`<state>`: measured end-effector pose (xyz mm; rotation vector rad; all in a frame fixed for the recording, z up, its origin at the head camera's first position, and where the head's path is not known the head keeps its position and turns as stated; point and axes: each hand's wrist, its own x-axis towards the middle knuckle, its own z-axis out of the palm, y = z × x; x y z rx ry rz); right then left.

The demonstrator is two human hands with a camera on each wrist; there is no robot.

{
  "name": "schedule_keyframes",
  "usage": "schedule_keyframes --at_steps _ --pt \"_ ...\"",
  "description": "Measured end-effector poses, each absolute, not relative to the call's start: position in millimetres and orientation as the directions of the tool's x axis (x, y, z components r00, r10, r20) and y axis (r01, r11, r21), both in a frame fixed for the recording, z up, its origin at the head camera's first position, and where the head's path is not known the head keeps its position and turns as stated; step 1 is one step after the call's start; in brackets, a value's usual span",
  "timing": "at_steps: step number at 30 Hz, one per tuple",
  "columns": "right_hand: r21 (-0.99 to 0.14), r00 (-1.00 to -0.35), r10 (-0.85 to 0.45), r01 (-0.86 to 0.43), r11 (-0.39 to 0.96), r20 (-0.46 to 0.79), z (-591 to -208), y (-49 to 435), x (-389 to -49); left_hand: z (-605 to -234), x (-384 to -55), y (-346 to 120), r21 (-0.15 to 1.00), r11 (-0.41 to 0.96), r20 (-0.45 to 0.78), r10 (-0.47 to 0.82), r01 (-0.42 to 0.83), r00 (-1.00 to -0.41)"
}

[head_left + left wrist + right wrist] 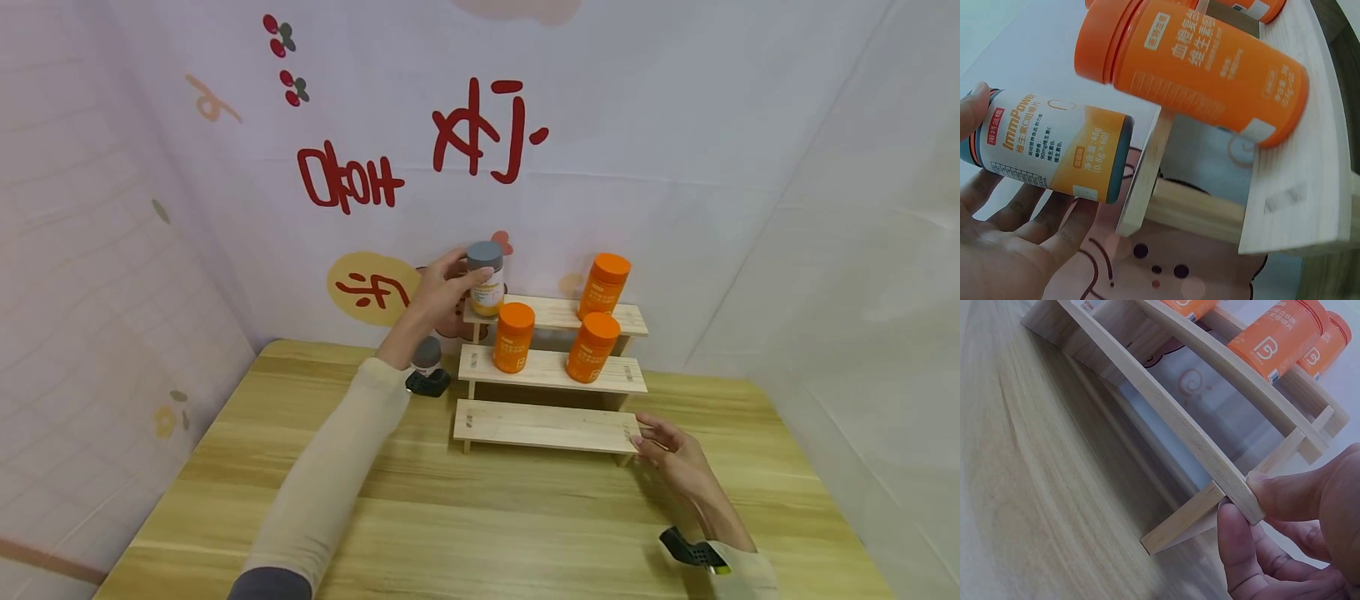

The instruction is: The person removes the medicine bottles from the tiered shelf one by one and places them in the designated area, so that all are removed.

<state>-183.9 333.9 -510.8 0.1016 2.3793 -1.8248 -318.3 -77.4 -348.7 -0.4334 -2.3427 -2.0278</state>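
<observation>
Grey capped the white-and-yellow jar (489, 295) in my left hand (435, 297), at eleven o'clock from the middle of the wooden stand (546, 367). My thumb and fingers were parted by just the jar's width, gripping it. Its base was by the left end of the top tier (547, 312); I could not tell whether they touched. With the cap on, its contents were out of sight. My right hand (681, 462), at four o'clock, pinched the right end of the lowest tier (547, 425), thumb and finger only a board's thickness apart.

From the held jar, one orange jar (513, 340) stood at five o'clock and a second orange jar (592, 350) at four, both on the middle tier (476, 360); a third orange jar (603, 287) stood at three, above, its foot partly covered. All were capped, contents hidden. At nine o'clock from the stand's middle, another grey-capped jar (427, 352) showed only its upper part past my left wrist strap (427, 383).

My left wrist's view gave the lettering "ImmPower", too small from my head, but cut off the cap's edge. My right wrist's showed my finger beneath the board, and white "B" marks on orange jars.
</observation>
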Motion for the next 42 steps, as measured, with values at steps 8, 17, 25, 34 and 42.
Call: schedule_keyframes --at_steps 8,17,25,34,42 --pt "-0.953 -0.986 -0.035 0.151 0.261 -0.165 -508.7 332.7 -185.9 -351.4 -312.2 -98.1 0.969 0.107 0.202 0.177 0.223 -0.963" --pt "-0.951 -0.986 -0.030 0.150 0.269 -0.165 -507.9 334.6 -186.4 -353.5 -305.4 -118.8 0.970 0.073 0.217 0.155 0.230 -0.964" --pt "-0.959 -0.988 -0.037 0.134 0.250 -0.148 -509.3 333.8 -185.3 -361.6 -295.6 -139.9 0.971 0.062 0.223 0.120 0.231 -0.967" --pt "-0.958 -0.987 -0.035 0.141 0.251 -0.154 -510.5 333.2 -184.7 -372.6 -286.9 -164.3 0.973 0.061 0.219 0.068 0.223 -0.973" --pt "-0.957 -0.987 -0.041 0.142 0.254 -0.157 -508.8 334.0 -184.8 -380.1 -281.1 -180.2 0.973 0.036 0.229 0.025 0.230 -0.973"
